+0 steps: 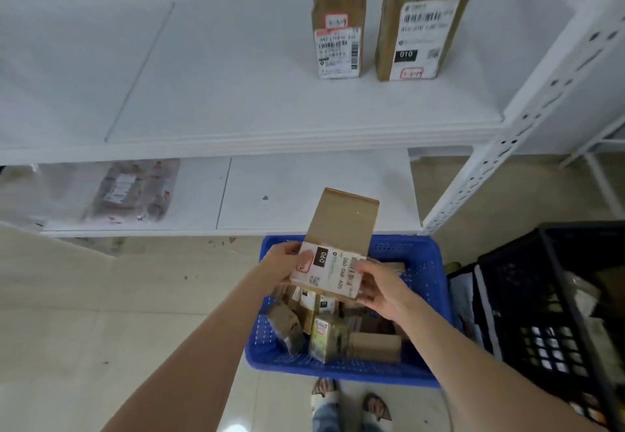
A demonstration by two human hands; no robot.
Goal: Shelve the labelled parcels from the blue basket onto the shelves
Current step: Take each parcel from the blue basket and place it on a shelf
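Shelved: two labelled boxes (338,36) stood on upper shelf (236,100)
In hand: parcel (334,256) gripped, left hand (287,262) and right hand (378,288) fingers clamped on it
Left: many parcels seen in blue basket (422,262)

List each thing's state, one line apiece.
Blue basket: loaded with parcels.
Held parcel: lifted over the basket, label facing up.
Left hand: grips the parcel's left end.
Right hand: grips its right end.
Small box: upright on the upper shelf.
Tall box: upright beside it, apart.
Bagged parcel: flat on the lower shelf.
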